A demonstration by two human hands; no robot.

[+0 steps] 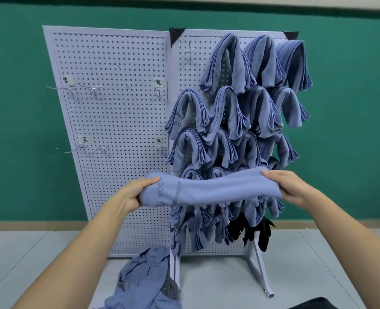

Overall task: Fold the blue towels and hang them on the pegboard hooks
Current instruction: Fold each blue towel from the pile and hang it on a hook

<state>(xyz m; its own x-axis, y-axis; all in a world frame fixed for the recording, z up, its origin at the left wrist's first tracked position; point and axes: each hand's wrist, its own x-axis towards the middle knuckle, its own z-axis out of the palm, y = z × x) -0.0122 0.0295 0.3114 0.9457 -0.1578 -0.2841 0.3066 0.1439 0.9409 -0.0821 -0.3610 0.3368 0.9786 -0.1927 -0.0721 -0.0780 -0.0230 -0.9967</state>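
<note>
A: What does the room look like?
B: A green wall (17, 108) fills the back, with a pale floor (17, 253) below it. A white two-panel pegboard (117, 119) stands on the floor against that wall.

A: And the towels?
B: Hung towels (227, 63) crowd the right panel in rows. The person holds a folded towel (211, 188) in front of that panel's lower half. Its long axis runs left to right, nearly level and slightly bowed.

A: The hands?
B: The left hand (132, 195) grips the left end, thumb on top and fingers curled beneath. The right hand (289, 186) grips the right end the same way.

A: Where is there open room?
B: The left panel is mostly bare holes with a few wire hooks (93, 89). One bare hook (190, 52) sits at the right panel's top left. A loose heap of towels (144, 279) lies on the floor by the board's foot. Small black items (262, 233) hang at the lower right.
</note>
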